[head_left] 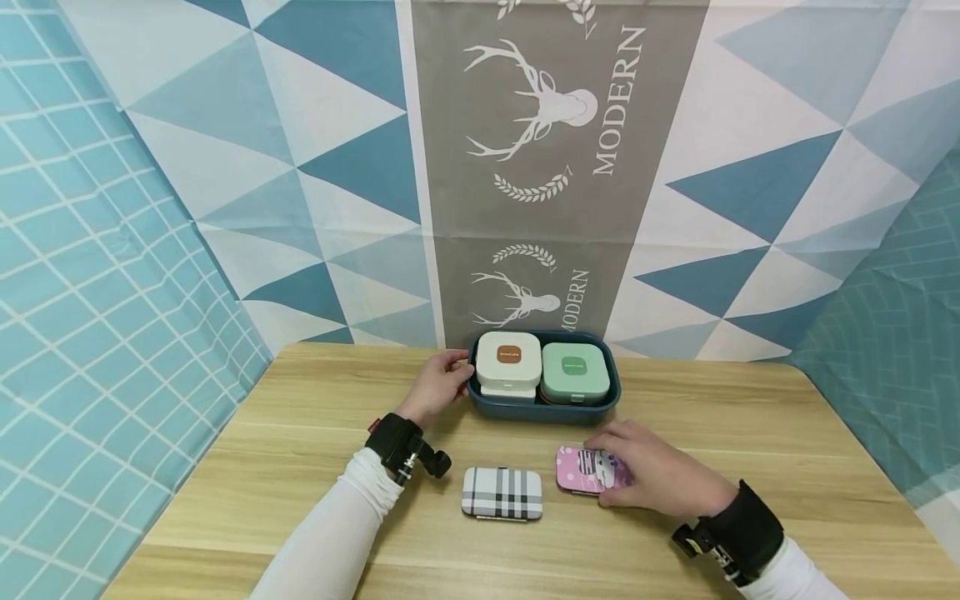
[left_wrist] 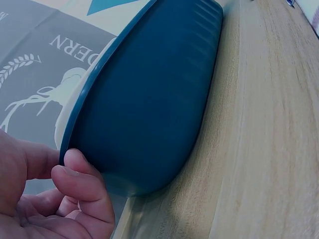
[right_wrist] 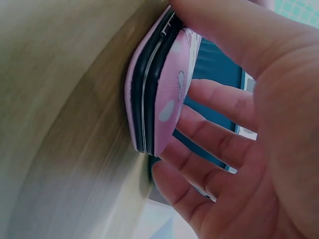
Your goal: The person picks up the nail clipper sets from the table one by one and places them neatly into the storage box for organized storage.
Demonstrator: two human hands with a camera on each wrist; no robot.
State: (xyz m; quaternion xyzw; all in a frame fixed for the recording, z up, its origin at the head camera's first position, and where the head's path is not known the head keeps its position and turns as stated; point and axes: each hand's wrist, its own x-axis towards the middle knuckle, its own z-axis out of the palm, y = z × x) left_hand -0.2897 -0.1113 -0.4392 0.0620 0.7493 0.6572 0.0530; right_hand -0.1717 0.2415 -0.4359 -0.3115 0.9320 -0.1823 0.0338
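A dark blue plastic bin (head_left: 517, 412) stands at the back of the table, holding a white square box (head_left: 517, 372) and a mint green box (head_left: 592, 385) side by side. My left hand (head_left: 438, 386) pinches the bin's left rim between thumb and fingers, as the left wrist view shows up close. At the right, my right hand (head_left: 652, 468) holds a small pink hinged case (head_left: 573, 471) with a cartoon print, thumb on its near edge and fingers along the far edge. Beside it on the left lies a plaid case (head_left: 501, 493), touched by neither hand.
Light wooden table (head_left: 300, 450) lies under everything. A patterned cloth with deer heads (head_left: 525, 300) hangs directly behind the bin. Tile-patterned covering (head_left: 112, 333) borders the left side, and a teal one (head_left: 885, 350) the right.
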